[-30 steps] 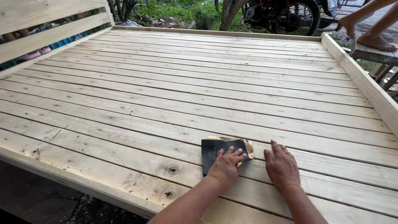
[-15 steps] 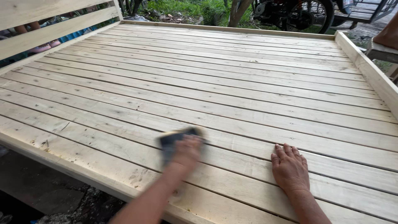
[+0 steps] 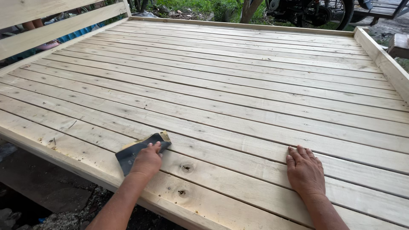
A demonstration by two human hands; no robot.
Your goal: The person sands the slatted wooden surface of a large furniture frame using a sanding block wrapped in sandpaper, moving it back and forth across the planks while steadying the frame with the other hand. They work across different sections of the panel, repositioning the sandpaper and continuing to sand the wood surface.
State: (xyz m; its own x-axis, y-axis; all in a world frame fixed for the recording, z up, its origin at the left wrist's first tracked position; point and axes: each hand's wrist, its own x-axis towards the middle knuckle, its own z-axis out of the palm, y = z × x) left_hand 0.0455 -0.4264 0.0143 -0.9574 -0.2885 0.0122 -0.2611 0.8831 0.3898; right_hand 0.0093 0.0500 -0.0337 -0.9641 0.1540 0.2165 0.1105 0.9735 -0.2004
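A large platform of pale wooden slats (image 3: pixel 238 89) fills the view. My left hand (image 3: pixel 147 159) presses a dark sheet of sandpaper (image 3: pixel 132 150) flat against the slats near the front edge, fingers curled over it. One corner of the sheet shows its tan backing. My right hand (image 3: pixel 304 170) lies flat on the slats further right, fingers spread, holding nothing. Dark knots (image 3: pixel 186 168) mark the board between my two hands.
A raised wooden rail (image 3: pixel 51 30) runs along the left side and another rail (image 3: pixel 383 59) along the right. A motorcycle (image 3: pixel 315 10) and green plants stand beyond the far edge. Someone's legs (image 3: pixel 38 34) show behind the left rail. Dark ground lies below the front edge.
My left hand has slid the sandpaper leftward along the slats, from beside my right hand to well apart from it. My right hand has stayed planted.
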